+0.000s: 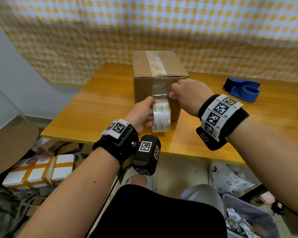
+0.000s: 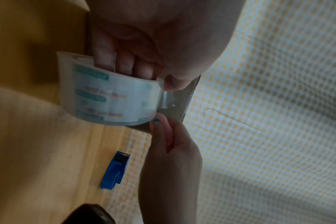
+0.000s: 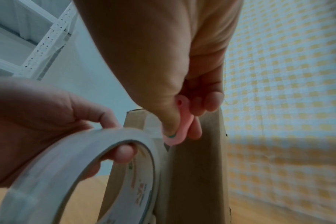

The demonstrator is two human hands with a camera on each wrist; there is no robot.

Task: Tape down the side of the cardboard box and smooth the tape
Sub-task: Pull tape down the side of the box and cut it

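A brown cardboard box (image 1: 144,86) stands on the wooden table (image 1: 93,109), with clear tape over its top and a strip of tape (image 1: 159,88) running down its near side. My left hand (image 1: 141,112) grips the clear tape roll (image 1: 161,115), fingers through its core, held against the box's lower near side. My right hand (image 1: 187,93) pinches a small pink cutter (image 1: 171,95) at the tape's right edge, just above the roll. The right wrist view shows the pink cutter (image 3: 179,125) between thumb and fingers, its tip at the box (image 3: 197,166).
A blue tape dispenser (image 1: 243,89) lies on the table to the right of the box. A yellow-checked cloth (image 1: 162,23) hangs behind. On the floor lie white parcels (image 1: 40,172) at the left and a bin of scrap paper (image 1: 248,220) at the right.
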